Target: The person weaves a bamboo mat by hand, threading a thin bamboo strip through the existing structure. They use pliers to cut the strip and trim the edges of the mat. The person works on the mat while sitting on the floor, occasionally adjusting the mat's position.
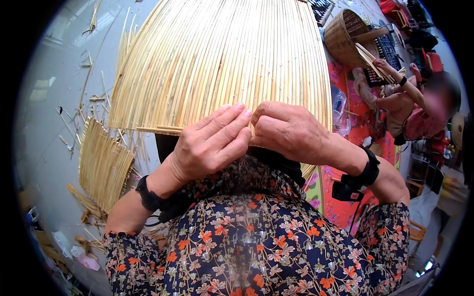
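A large mat of pale reed stalks (222,64) spreads out in front of me, its stalks side by side and running away from me. Thin sticks (160,129) lie crosswise along its near edge. My left hand (212,138) grips that edge, its fingers together on top near the middle. Right beside it, my right hand (291,130) is closed with curled fingers at the same edge; its fingertips are hidden, so what it pinches cannot be made out. The two hands almost touch.
A smaller reed mat (103,165) lies on the littered floor at left, among loose stalks. At right stands a woven basket (343,37). Near it, on a red floral floor covering (340,172), another person (414,103) sits with a bundle of stalks (373,64).
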`<state>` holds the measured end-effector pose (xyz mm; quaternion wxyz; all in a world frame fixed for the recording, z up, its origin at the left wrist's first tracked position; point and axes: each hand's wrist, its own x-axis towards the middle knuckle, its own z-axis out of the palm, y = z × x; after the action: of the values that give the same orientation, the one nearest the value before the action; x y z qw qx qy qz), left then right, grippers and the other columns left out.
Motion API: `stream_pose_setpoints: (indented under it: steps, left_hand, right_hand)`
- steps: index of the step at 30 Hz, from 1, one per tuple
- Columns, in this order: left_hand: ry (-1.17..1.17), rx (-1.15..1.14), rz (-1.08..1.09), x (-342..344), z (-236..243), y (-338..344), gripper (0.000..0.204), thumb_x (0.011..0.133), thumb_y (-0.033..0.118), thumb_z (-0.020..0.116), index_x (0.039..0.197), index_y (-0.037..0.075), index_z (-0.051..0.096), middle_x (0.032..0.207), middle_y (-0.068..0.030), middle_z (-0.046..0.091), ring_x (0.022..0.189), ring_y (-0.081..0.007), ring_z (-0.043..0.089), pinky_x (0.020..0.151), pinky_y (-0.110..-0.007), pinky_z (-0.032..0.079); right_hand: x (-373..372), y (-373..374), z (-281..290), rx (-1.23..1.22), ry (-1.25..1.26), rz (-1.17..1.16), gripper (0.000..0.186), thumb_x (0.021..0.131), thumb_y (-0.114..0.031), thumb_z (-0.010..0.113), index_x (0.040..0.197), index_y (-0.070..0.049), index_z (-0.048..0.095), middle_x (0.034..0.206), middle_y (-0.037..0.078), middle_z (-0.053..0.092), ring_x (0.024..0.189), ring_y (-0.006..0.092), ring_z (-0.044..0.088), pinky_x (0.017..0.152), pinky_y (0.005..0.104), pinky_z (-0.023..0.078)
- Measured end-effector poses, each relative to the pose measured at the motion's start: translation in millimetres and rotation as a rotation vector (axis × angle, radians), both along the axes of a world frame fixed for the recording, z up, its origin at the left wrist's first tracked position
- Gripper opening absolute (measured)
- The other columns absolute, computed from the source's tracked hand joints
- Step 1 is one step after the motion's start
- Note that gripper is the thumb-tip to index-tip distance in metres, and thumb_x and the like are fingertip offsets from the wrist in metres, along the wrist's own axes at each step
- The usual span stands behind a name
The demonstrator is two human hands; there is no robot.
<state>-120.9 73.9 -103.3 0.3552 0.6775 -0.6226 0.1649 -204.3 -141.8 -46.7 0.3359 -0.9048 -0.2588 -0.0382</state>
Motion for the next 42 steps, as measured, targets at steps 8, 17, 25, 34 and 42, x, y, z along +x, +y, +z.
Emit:
stream_pose_setpoints:
  steps: [8, 17, 25, 34, 42]
  left_hand:
    - [0.050, -0.016, -0.014, -4, -2, 5, 0.011, 0.084, 0.006, 0.076, 0.094, 0.002, 0.072, 0.108, -0.0154, 0.076, 0.113, -0.0343, 0.073, 0.096, -0.045, 0.062]
    - [-0.003, 0.008, 0.006, -3, -4, 1, 0.008, 0.088, 0.008, 0.071, 0.095, 0.005, 0.069, 0.116, -0.0168, 0.074, 0.114, -0.0311, 0.072, 0.100, -0.043, 0.060]
    - [0.064, 0.008, 0.003, -1, 3, -1, 0.008, 0.087, 0.006, 0.075, 0.093, 0.002, 0.071, 0.114, -0.0171, 0.076, 0.115, -0.0334, 0.073, 0.100, -0.044, 0.060]
    - [0.010, 0.008, 0.010, -3, -9, 5, 0.009, 0.087, 0.007, 0.077, 0.090, 0.004, 0.069, 0.114, -0.0166, 0.076, 0.113, -0.0329, 0.073, 0.097, -0.043, 0.062]
    - [0.032, 0.076, 0.005, 3, 0, 14, 0.020, 0.086, 0.017, 0.081, 0.103, 0.009, 0.073, 0.116, -0.0133, 0.076, 0.115, -0.0306, 0.073, 0.103, -0.047, 0.057]
  right_hand:
    - [14, 12, 28, 0.781, 0.614, -0.262, 0.011, 0.103, -0.010, 0.062, 0.099, 0.000, 0.059, 0.081, 0.008, 0.067, 0.058, 0.0151, 0.068, 0.051, 0.0281, 0.057]
    - [29, -1, 37, 0.804, 0.816, -0.346, 0.022, 0.110, -0.024, 0.055, 0.098, -0.006, 0.055, 0.068, 0.003, 0.058, 0.049, 0.0092, 0.056, 0.042, 0.0212, 0.046]
    - [138, -98, 120, 1.287, 0.454, -0.381, 0.018, 0.111, -0.021, 0.053, 0.104, -0.006, 0.057, 0.074, -0.002, 0.057, 0.056, 0.0055, 0.052, 0.048, 0.0199, 0.045]
    - [58, -53, 50, 0.896, 0.714, -0.384, 0.018, 0.108, -0.022, 0.059, 0.101, -0.006, 0.063, 0.078, 0.001, 0.064, 0.059, 0.0041, 0.053, 0.052, 0.0199, 0.043]
    - [2, -23, 23, 0.644, 0.921, -0.356, 0.007, 0.101, -0.007, 0.066, 0.103, 0.000, 0.066, 0.078, -0.003, 0.059, 0.067, 0.0026, 0.054, 0.057, 0.0201, 0.044]
